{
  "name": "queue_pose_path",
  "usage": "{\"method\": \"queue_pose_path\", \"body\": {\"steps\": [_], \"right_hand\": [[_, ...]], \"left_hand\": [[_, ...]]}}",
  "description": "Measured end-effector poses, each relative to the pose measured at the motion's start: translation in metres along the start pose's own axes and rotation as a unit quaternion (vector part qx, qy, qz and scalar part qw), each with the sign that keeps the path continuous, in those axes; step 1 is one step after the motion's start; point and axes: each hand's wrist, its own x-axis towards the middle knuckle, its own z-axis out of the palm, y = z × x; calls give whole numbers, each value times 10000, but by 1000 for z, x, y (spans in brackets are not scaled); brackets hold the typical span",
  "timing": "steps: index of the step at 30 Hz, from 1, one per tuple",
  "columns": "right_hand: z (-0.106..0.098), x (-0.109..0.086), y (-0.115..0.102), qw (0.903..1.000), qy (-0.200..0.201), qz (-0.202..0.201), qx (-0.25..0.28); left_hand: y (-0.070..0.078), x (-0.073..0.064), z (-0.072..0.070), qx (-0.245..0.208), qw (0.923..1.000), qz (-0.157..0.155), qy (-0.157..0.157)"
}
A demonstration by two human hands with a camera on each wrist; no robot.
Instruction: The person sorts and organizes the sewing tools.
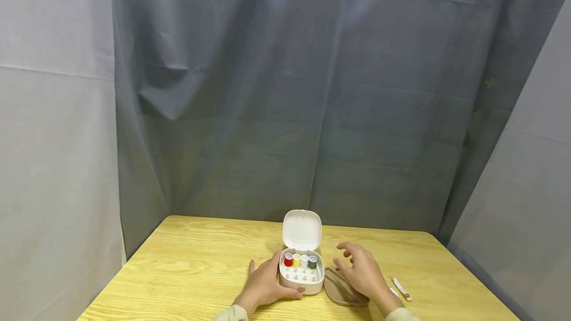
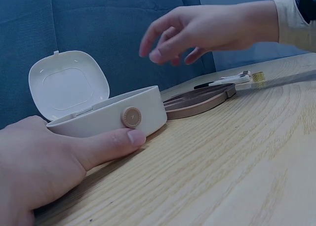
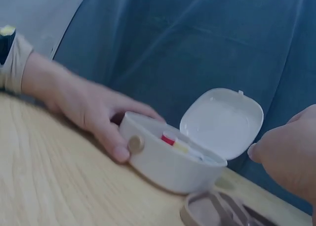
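Thumb of the left hand (image 1: 264, 284) lies along the front wall of the white box (image 1: 314, 289), near its round button (image 2: 131, 117), and the fingers bend round the left side: clamped on the box. The right hand (image 1: 362, 270) hangs over the brown tray (image 1: 332, 290), fingers loosely bent and apart, air between them and its rim. The tray lies just beside the box's right edge. Inside the box, four spools (image 1: 296, 260) line the rear, with two rows of pegs in front; the lid (image 1: 302, 230) stands raised behind. Beyond the right wrist lies a narrow white piece (image 1: 401, 289). Open wood of the table (image 1: 178, 266) runs from the left hand to the left edge.
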Motion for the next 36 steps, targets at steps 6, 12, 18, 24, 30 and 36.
{"method": "queue_pose_path", "body": {"steps": [6,12,18,24,30,36], "right_hand": [[5,-8,11,9990,-327,72,-291],[15,-16,17,9940,-743,-94,-799],[19,-29,22,9869,-872,-471,-1271],[21,-30,24,9856,-823,-730,-1281],[24,-28,29,9848,-1147,-453,-1223],[25,-24,31,9827,-1215,-220,-1383]], "left_hand": [[-4,1,-2,-37,10000,-5,20],[-4,0,-4,-6,10000,-73,27],[-1,-2,-2,21,10000,-33,-3],[2,0,-3,5,10000,19,33],[3,0,-1,-45,10000,-25,-52],[1,3,1,15,10000,29,5]]}}
